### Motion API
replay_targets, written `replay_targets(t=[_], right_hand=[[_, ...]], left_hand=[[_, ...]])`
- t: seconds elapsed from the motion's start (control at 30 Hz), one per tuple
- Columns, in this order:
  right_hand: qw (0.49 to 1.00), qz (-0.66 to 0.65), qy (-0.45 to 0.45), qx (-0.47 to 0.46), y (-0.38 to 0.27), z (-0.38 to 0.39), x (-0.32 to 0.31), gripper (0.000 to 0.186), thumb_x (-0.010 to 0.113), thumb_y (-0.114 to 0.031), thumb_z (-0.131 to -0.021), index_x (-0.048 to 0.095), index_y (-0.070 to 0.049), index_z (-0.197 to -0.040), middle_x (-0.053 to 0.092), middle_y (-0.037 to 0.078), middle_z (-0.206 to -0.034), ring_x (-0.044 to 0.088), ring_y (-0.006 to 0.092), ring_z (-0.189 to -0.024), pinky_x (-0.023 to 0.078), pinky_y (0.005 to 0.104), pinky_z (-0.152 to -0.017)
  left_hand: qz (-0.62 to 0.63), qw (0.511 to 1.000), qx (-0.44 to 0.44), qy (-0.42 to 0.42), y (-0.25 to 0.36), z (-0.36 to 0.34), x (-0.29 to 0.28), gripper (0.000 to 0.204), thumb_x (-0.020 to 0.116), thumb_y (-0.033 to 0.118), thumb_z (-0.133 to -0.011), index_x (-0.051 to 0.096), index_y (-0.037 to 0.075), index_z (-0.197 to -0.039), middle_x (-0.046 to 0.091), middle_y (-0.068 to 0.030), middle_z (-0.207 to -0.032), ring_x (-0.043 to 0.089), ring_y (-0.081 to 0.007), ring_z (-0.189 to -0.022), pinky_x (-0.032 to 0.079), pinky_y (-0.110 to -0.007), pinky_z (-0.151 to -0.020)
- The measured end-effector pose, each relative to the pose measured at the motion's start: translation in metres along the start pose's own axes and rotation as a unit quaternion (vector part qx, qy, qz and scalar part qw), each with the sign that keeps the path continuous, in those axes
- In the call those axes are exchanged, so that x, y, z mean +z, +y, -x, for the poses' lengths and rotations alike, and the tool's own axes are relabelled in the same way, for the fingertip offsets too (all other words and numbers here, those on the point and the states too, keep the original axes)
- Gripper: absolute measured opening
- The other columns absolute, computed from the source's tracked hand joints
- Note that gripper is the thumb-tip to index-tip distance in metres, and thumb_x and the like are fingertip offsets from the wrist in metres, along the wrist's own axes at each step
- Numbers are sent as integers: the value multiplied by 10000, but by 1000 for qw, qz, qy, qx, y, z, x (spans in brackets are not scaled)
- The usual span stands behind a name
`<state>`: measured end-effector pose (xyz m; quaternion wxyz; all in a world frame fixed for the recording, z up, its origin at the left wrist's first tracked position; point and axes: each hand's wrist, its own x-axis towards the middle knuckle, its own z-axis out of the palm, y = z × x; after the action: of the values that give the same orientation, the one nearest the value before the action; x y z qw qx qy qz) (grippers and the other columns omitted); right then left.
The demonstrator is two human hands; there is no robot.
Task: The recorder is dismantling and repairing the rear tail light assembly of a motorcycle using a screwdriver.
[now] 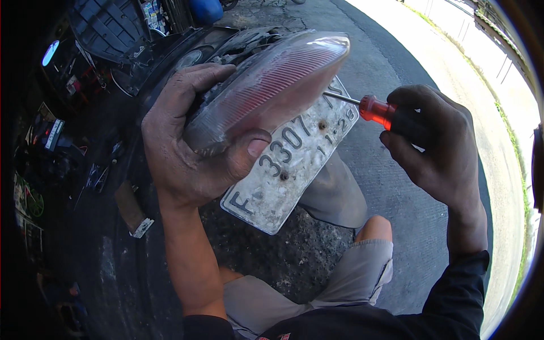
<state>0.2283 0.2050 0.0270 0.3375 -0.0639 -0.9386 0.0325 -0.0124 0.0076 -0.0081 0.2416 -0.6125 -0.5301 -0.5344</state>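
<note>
My left hand (184,144) grips a red and clear tail light (277,85), fingers over its top edge and thumb pressed along the lower side. The lens is ribbed and looks dusty. In my right hand (445,144) is a screwdriver (375,110) with a red and dark handle, held nearly level. Its thin metal shaft points left toward the tail light's lower right edge; where the tip rests is hidden by the lens. Beneath the light a worn white licence plate (300,164) with dark characters sits tilted, fixed by two rusty bolts.
Dark bodywork (127,255) of a vehicle fills the left side, with a small brown block (130,207) on it. A black plastic panel (110,31) and a blue drum (205,10) stand at the back. My knees (362,255) are bent below; paved road (402,226) lies to the right.
</note>
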Motion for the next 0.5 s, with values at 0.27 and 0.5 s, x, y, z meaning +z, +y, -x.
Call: replay_targets(t=[0.27,0.5], right_hand=[[973,-48,-226,-7,-35,43,-35,232,672,-232,-873,620,-33,-981,632,83,-753,691,220,-599,556,353,-507],[909,-288,-209,-216,-39,12,-61,327,814,-181,-694,774,-65,-998,757,88,-986,724,253,-898,597,403,-660]], left_hand=[[-33,989,-144,-6,13,3,-3,919,707,675,-729,583,-111,-1187,598,-173,-1177,581,-256,-1113,424,-374,-991],[-30,988,-142,-58,9,11,-22,969,693,704,-728,557,-114,-1229,575,-179,-1231,563,-260,-1155,410,-377,-1011]])
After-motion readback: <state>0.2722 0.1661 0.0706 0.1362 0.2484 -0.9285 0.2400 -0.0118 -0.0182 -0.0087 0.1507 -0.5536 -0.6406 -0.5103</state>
